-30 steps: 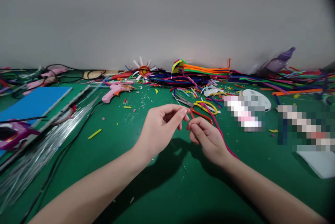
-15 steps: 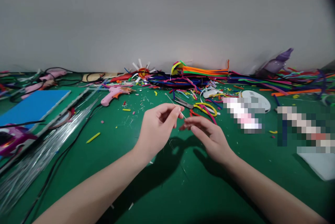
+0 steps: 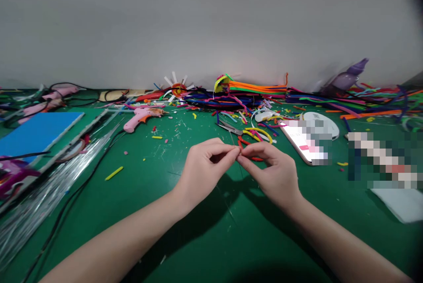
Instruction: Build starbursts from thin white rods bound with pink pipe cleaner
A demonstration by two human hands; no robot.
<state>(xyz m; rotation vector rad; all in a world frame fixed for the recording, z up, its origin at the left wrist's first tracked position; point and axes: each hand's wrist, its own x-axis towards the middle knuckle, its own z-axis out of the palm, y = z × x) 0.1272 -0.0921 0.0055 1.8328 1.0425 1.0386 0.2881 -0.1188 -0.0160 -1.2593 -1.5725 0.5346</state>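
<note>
My left hand [image 3: 207,169] pinches with thumb and forefinger close above the green table [image 3: 185,247]. Against its fingertips, my right hand [image 3: 276,173] pinches too, and the tips of both hands meet. Between them is a thin wire-like strand [image 3: 232,138], mostly hidden by the fingers; a faint length sticks up past the left fingertips. Just beyond the hands lie open scissors [image 3: 257,135] with yellow handles, and an orange-red handled tool [image 3: 243,143] partly covered by my right hand.
A pink glue gun [image 3: 137,119], a blue board [image 3: 42,133] and clear glistening strips [image 3: 66,175] lie on the left. Colourful pipe cleaners [image 3: 257,88] pile along the wall. On the right are a phone [image 3: 299,137], a white round object [image 3: 325,122] and a purple bottle [image 3: 346,79].
My right hand has moved up and closed its fingers to a pinch at my left fingertips. My left hand has shifted slightly right and down, and less of the strand shows.
</note>
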